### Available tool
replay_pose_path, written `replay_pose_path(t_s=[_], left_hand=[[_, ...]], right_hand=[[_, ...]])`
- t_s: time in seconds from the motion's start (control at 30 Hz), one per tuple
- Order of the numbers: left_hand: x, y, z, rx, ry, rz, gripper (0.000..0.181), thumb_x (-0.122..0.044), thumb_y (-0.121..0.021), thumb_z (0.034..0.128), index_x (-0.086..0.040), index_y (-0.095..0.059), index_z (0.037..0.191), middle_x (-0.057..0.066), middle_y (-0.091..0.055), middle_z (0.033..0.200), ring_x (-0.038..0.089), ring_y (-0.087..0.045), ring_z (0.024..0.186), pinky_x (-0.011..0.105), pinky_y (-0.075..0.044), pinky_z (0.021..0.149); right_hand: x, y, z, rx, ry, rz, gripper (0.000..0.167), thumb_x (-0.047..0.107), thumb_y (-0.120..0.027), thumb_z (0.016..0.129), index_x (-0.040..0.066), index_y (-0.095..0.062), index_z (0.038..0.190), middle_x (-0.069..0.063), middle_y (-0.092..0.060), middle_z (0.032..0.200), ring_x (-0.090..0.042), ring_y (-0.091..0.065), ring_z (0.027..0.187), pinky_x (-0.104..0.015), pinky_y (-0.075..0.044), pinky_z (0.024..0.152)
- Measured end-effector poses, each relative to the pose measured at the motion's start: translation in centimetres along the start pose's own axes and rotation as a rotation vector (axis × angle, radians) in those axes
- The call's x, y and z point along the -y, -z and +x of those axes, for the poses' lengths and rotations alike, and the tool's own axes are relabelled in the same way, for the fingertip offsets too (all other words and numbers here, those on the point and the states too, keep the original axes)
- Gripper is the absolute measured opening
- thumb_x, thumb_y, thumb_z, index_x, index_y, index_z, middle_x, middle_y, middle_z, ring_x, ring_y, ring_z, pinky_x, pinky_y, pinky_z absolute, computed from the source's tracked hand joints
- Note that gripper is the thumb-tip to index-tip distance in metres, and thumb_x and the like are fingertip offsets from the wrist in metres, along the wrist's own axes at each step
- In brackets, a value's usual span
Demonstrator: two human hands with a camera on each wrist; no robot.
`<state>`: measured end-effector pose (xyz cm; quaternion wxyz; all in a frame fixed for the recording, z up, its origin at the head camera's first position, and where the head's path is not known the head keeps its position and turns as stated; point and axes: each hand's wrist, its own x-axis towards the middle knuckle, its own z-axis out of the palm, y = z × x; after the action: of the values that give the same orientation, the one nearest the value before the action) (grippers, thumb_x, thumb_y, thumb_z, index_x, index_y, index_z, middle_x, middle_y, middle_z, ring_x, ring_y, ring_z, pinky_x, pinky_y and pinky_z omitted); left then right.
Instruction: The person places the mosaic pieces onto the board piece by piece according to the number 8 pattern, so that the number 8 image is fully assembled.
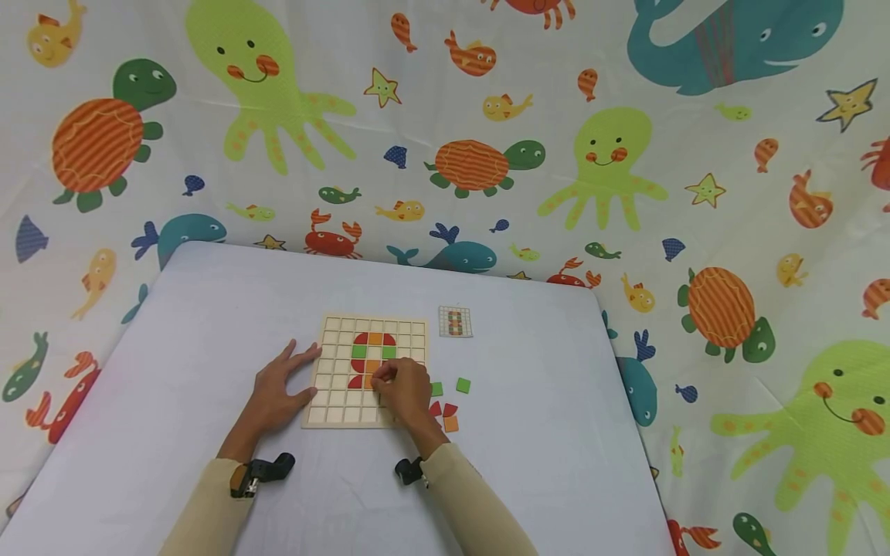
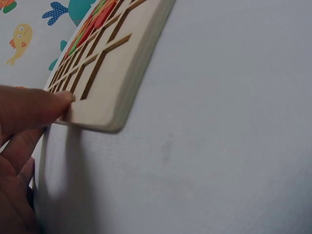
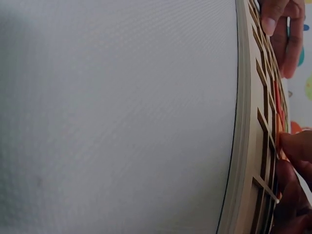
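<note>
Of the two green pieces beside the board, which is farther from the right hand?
The rightmost green piece; the other lies close beside the right hand.

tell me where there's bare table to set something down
Bare table lies right of the card and loose tiles, left of the left hand, and between board and curtain. A smaller patch lies before the board, between the sleeves. Crowded: right of the board's near half, where loose tiles lie beside the right hand.
</note>
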<state>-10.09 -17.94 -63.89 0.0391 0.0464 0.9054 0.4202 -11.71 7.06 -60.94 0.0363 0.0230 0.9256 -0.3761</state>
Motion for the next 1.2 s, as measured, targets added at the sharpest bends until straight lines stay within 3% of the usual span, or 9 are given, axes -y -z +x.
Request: replay_pose_path(t_s=[0.23,0.4,0.6,0.73,1.2], left_hand=[[-0.2,0.1,-0.1,-0.009,-0.013,-0.007,0.074,-0.007,-0.079,0.0882,-0.012,-0.052,0.157,0.023,-0.037,0.17,0.053,-0.02,0.161,0.084,-0.016,0.119],[-0.2,0.0,-0.1,-0.014,-0.02,-0.004,0.074,-0.007,-0.079,0.0878,-0.012,-0.052,0.157,0.022,-0.038,0.169,0.053,-0.02,0.161,0.084,-0.016,0.119],[-0.2,0.1,-0.2,-0.009,-0.013,-0.009,0.074,-0.007,-0.078,0.0879,-0.011,-0.051,0.157,0.024,-0.036,0.17,0.054,-0.019,0.161,0.084,-0.016,0.119],[-0.3,0.1,-0.2,-0.009,-0.014,-0.007,0.074,-0.008,-0.078,0.0887,-0.012,-0.051,0.158,0.022,-0.036,0.17,0.053,-0.019,0.162,0.084,-0.016,0.12],[-0.3,0.1,-0.1,-0.006,-0.01,-0.008,0.074,-0.008,-0.078,0.0886,-0.012,-0.052,0.157,0.022,-0.037,0.17,0.053,-0.019,0.162,0.084,-0.016,0.12]], right_hand=[[-0.8,0.7,-0.2,-0.007,0.041,0.085,0.01,0.029,-0.088,0.087,0.024,-0.081,0.083,0.013,-0.071,0.076,-0.002,-0.058,0.074,-0.022,-0.046,0.063],[-2.2,2.7,-0.1,-0.009,0.077,0.169,0.008,0.028,-0.088,0.088,0.022,-0.083,0.09,0.009,-0.074,0.08,-0.002,-0.06,0.072,-0.022,-0.048,0.061],[-4.6,5.4,-0.3,-0.018,0.05,0.221,0.009,0.022,-0.085,0.09,0.019,-0.083,0.099,0.005,-0.073,0.082,-0.01,-0.057,0.065,-0.023,-0.047,0.055],[-6.2,7.0,-0.8,-0.04,0.019,0.198,0.008,0.024,-0.085,0.09,0.022,-0.082,0.098,0.005,-0.073,0.082,-0.015,-0.057,0.064,-0.025,-0.047,0.051],[-9.9,9.1,-4.1,-0.091,-0.088,0.073,0.013,0.019,-0.088,0.086,0.022,-0.083,0.097,0.006,-0.073,0.084,-0.013,-0.058,0.076,-0.024,-0.05,0.067]])
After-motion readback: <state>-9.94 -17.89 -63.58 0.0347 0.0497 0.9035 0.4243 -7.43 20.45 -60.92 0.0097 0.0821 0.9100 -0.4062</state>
